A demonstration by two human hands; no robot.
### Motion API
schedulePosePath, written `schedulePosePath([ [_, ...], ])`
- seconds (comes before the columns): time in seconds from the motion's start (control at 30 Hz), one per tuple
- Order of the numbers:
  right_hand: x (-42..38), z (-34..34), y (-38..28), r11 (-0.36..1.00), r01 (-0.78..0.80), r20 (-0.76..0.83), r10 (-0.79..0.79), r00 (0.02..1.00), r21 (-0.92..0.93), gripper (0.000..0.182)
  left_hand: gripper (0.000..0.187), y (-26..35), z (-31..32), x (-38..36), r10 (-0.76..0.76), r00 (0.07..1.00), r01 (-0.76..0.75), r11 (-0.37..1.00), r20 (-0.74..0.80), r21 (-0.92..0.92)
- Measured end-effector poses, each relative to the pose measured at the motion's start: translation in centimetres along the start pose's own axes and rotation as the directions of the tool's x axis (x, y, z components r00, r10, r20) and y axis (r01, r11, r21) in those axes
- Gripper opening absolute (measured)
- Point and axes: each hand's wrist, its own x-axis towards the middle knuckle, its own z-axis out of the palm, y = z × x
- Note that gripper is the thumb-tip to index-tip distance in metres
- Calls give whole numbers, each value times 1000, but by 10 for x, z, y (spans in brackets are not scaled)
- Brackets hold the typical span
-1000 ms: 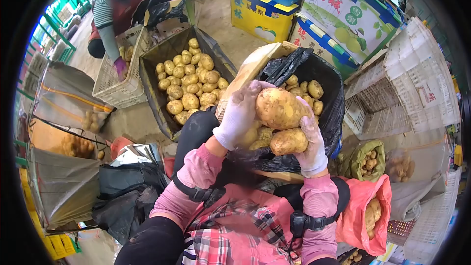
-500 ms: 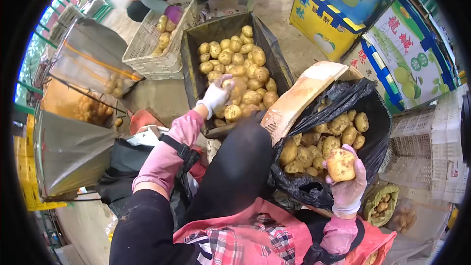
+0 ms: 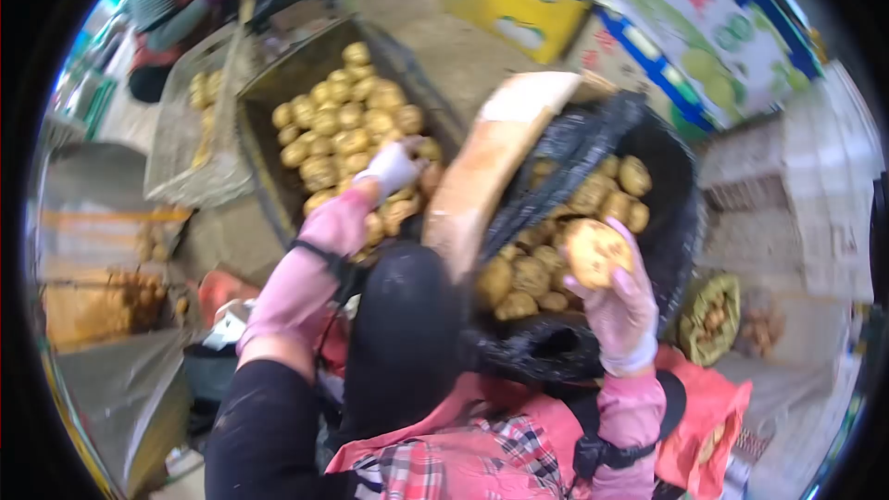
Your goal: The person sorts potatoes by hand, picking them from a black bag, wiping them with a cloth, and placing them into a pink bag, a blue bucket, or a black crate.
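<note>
My right hand [image 3: 628,301], in a pale glove, grips a large potato [image 3: 597,253] with a light, blotchy face, above a black plastic bag [image 3: 671,213] that lines a container of potatoes [image 3: 532,275]. My left hand [image 3: 394,168], in a white glove, is over the right side of a dark-lined box [image 3: 262,162] heaped with potatoes [image 3: 350,142]. Its fingers reach down among the potatoes at that edge, but blur hides whether they hold one. A long tan cardboard flap [image 3: 495,153] stands between the box and the bag.
Behind the box stands a white plastic crate [image 3: 176,171] with some potatoes, and a co-worker [image 3: 162,14] beyond it. Printed fruit cartons [image 3: 519,5] stand at the back right. A small green sack [image 3: 711,319] sits at right, near white crates [image 3: 759,213]. Mesh bags [image 3: 102,306] are at left.
The view has swung, shifting the scene left. My left hand has moved toward the box's right edge near the flap. My right hand still holds its potato, now tilted. The co-worker's hand has left the crate.
</note>
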Motion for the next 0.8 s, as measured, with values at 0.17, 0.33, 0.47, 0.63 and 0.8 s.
schedulePosePath([
  [0.17, -19, 3, -6, 988, 100, 132, -115, 984, 116, 74, 44, 180, -68, -113, 268, 962, -128, 606, 50, -785],
  [0.33, -36, 21, -8, 310, 583, 382, -517, 766, -751, 42, 59, 264, -2, -194, 333, 930, -30, 491, 156, -871],
  [0.47, -65, 39, -3, -235, 686, 715, -378, 588, -688, 38, 61, 268, 39, -207, 397, 915, -124, 457, 77, -881],
  [0.63, -40, -21, -46, 311, 206, 94, -338, 936, -928, 33, 64, 254, 59, -216, 497, 799, 147, 385, 339, -911],
  [0.8, -59, -7, -34, 46, 592, 399, -696, 597, -805, 37, 45, 278, 41, -234, 564, 826, -302, 422, -13, -855],
])
